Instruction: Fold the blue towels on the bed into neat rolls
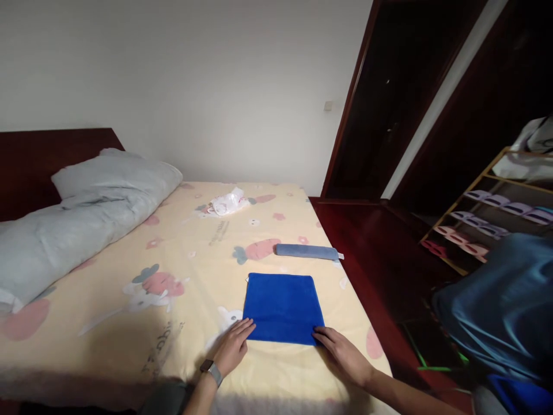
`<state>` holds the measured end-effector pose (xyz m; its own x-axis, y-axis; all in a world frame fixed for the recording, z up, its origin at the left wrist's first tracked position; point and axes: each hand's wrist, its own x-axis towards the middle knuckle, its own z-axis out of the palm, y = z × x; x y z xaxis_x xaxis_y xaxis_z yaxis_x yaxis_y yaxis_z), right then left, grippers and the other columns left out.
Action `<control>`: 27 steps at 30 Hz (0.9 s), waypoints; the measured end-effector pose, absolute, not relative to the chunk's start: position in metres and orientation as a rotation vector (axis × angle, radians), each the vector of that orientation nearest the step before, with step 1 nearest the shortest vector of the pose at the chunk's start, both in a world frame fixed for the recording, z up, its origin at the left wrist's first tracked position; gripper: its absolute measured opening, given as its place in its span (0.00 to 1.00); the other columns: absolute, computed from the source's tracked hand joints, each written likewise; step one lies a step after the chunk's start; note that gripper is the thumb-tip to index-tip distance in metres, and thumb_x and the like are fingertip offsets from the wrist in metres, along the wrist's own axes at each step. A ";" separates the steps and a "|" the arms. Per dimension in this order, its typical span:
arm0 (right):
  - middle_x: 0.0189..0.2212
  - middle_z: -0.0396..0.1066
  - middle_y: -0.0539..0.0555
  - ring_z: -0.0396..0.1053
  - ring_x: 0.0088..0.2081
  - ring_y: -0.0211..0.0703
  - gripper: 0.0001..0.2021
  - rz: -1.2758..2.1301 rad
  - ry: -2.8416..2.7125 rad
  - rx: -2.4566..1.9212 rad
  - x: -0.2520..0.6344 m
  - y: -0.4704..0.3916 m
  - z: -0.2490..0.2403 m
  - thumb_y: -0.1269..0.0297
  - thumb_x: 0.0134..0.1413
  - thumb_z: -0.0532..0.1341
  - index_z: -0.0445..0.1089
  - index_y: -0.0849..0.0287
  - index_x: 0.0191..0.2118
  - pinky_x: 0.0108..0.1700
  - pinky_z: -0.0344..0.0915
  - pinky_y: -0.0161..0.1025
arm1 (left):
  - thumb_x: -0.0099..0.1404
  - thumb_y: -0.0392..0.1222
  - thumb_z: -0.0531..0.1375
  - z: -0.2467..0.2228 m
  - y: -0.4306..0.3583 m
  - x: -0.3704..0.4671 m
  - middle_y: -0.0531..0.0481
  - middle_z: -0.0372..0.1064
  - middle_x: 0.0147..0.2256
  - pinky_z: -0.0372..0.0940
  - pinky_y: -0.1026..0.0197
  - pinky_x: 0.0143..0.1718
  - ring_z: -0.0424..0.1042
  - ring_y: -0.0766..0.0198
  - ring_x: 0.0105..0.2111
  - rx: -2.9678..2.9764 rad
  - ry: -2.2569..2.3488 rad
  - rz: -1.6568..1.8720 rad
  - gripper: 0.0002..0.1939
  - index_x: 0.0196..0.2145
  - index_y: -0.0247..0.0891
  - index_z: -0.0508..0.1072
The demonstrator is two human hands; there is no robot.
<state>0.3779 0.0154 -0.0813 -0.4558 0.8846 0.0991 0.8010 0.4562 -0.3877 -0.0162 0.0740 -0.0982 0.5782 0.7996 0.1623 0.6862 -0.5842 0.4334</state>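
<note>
A blue cloth (283,305) lies flat on the patterned bed sheet (194,253), near the bed's front edge. At its near left corner rests my left hand (233,344), fingers stretched out and touching the cloth's edge; a watch is on that wrist. My right hand (343,351) is at the near right corner, its fingertips pressed together on the cloth. Beyond the blue cloth lies a grey-blue folded strip of cloth (306,251) with a small white tag at its right end, touched by neither hand.
A crumpled white plastic bag (228,202) lies farther back on the bed. Grey bedding (99,202) is heaped at the left by the dark headboard (56,153). To the right stand a shoe rack (458,210) and something draped in blue fabric (496,305).
</note>
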 end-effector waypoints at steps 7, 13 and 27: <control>0.57 0.69 0.60 0.68 0.57 0.51 0.22 0.668 -2.157 -1.575 0.381 0.021 -0.082 0.62 0.63 0.52 0.65 0.57 0.61 0.62 0.63 0.49 | 0.60 0.28 0.53 -0.088 0.079 -0.018 0.52 0.71 0.57 0.63 0.50 0.62 0.68 0.58 0.59 2.233 1.286 0.634 0.27 0.54 0.49 0.73; 0.54 0.73 0.57 0.72 0.52 0.51 0.21 0.992 -1.673 -1.613 0.388 0.041 -0.091 0.50 0.64 0.53 0.65 0.54 0.57 0.56 0.67 0.45 | 0.69 0.43 0.52 -0.088 0.097 -0.009 0.44 0.75 0.46 0.71 0.54 0.48 0.75 0.57 0.45 1.925 1.403 0.819 0.14 0.50 0.43 0.71; 0.56 0.70 0.57 0.66 0.58 0.53 0.17 0.593 -2.129 -1.548 0.394 0.032 -0.096 0.60 0.65 0.53 0.72 0.51 0.54 0.61 0.64 0.53 | 0.54 0.22 0.55 -0.078 0.097 -0.015 0.52 0.77 0.48 0.66 0.46 0.54 0.72 0.55 0.50 2.375 1.298 0.612 0.28 0.45 0.48 0.79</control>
